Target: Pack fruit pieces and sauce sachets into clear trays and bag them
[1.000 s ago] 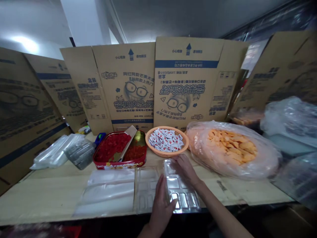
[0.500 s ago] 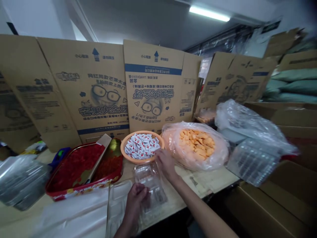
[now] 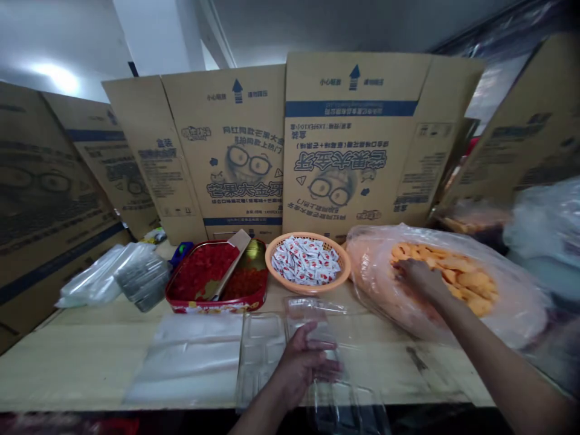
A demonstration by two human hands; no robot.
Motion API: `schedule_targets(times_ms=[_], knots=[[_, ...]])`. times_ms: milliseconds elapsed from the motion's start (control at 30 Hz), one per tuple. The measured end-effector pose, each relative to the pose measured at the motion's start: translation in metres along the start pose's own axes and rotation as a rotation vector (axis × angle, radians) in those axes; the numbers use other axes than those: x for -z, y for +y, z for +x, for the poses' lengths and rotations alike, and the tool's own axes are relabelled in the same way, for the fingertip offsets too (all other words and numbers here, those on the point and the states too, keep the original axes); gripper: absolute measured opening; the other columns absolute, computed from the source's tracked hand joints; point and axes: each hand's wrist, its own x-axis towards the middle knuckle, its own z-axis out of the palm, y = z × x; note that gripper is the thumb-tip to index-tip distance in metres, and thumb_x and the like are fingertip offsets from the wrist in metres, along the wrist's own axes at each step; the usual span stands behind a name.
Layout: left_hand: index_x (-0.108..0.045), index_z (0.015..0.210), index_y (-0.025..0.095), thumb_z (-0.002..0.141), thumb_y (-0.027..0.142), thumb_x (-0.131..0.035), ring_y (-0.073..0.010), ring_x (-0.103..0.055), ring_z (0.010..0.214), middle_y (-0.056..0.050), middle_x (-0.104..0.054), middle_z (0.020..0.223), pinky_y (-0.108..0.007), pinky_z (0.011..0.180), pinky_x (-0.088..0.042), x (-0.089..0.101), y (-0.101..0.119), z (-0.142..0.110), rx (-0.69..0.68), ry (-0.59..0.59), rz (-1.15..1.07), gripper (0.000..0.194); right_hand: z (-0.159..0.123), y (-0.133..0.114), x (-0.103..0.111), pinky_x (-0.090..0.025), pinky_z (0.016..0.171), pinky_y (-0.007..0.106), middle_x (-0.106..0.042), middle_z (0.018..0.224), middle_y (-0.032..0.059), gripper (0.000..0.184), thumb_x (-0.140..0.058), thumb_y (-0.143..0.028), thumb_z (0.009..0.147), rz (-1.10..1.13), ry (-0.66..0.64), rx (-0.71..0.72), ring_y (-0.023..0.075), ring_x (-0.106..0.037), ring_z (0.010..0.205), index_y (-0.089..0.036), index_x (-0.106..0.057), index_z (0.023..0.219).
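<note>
clear plastic tray (image 3: 312, 311) lies under my left hand (image 3: 301, 362), which is open and rests on the tray with no firm grip that i can see. my right hand (image 3: 421, 279) is ahead of it, curled down onto orange pieces (image 3: 471, 284) in a big clear bag (image 3: 376, 284); i can't tell if it has hold of any. ahead of my left hand sits an orange basket (image 3: 308, 285) of red-and-white sachets (image 3: 303, 261), with a red tin (image 3: 212, 308) of red bits to its left. beyond them, flattened cardboard boxes (image 3: 353, 145) stand with blue bands and upside-down print reading 芒果大金牙.
</note>
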Motion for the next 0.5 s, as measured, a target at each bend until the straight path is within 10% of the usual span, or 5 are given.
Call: schedule_targets(times_ms=[500], knots=[[-0.037, 0.120, 0.022, 0.061, 0.025, -0.073, -0.0263, -0.065, 0.085, -0.012, -0.062, 0.109, -0.039, 0.076, -0.048, -0.011, 0.000, -0.003, 0.007, 0.022, 0.032, 0.069, -0.021, 0.009, 0.010, -0.039, 0.063, 0.030, -0.063, 0.077, 0.0093, 0.021, -0.049, -0.006, 0.062, 0.214, 0.066, -0.142, 0.0197, -0.055, 0.070, -0.014, -0.061, 0.078]])
